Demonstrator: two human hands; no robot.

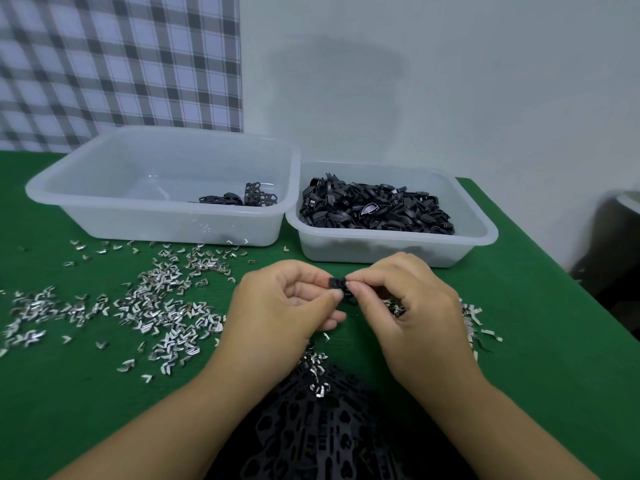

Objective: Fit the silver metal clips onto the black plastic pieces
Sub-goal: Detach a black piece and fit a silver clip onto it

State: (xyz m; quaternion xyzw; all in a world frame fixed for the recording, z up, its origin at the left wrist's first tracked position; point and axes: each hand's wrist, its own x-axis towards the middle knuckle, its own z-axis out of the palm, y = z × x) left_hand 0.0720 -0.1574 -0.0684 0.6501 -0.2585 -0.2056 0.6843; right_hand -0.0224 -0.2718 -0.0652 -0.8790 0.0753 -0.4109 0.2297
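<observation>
Between both hands, above the green table, is a small black plastic piece (336, 283). My left hand (284, 299) pinches its left side with thumb and forefinger. My right hand (408, 303) pinches its right end, where a bit of silver shows at the fingertips; whether that is a clip I cannot tell. Loose silver metal clips (166, 306) lie scattered over the table to the left, and a smaller heap of clips (472, 317) lies partly hidden behind my right hand. A pile of black plastic pieces (322, 431) with a few clips on top lies between my forearms.
Two translucent plastic tubs stand at the back: the left tub (104, 202) holds a few black pieces (242, 197), the right tub (478, 233) is full of black pieces (374, 209). The table's right edge (554, 268) slants close by; a dark object stands beyond it.
</observation>
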